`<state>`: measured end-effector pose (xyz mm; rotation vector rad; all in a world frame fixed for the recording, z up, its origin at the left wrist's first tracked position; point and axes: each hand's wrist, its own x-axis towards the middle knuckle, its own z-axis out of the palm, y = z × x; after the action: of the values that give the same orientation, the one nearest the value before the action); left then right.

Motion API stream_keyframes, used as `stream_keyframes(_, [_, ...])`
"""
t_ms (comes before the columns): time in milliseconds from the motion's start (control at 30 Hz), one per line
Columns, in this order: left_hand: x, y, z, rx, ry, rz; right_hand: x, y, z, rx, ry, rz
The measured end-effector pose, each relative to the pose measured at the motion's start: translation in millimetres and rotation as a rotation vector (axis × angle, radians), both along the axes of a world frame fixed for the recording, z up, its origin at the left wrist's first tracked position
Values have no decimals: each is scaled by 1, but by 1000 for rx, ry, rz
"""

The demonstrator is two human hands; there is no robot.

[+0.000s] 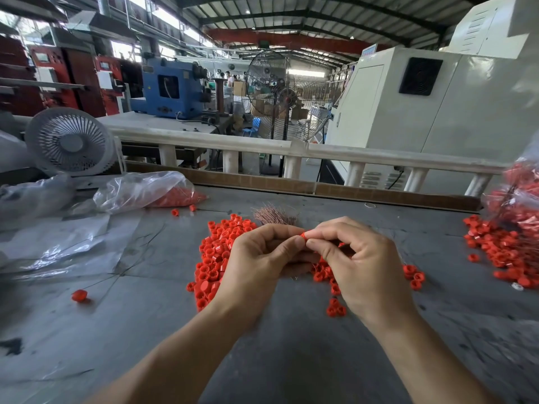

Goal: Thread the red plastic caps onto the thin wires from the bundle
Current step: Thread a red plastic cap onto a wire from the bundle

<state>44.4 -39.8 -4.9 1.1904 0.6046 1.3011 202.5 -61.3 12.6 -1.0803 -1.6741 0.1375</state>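
Red plastic cap [303,235] sits pinched at the fingertips of the right hand [358,263], whose grip is curled round it; the left hand [262,258] meets it thumb to thumb, fingers curled, though whether its grip holds a wire I cannot tell. Just beyond the grip lies the wire bundle [275,215] on the grey table [145,316]. Under and left of the grip spreads a pile of loose caps [217,258]; well right of it lies another heap [495,249]
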Motion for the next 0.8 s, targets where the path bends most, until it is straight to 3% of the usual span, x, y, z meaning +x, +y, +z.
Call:
stream_keyframes(233, [0,1,0,-153,-79,-63,0,-1,-1,75,-197,-84])
stream_keyframes(433, [1,-1,3,-296,-153,-142,-13,-5,-3,100,-346,-280])
stream_keyframes(800, [-1,-1,5,-308,-140,-191,-11,-3,-6,204,-360,-336])
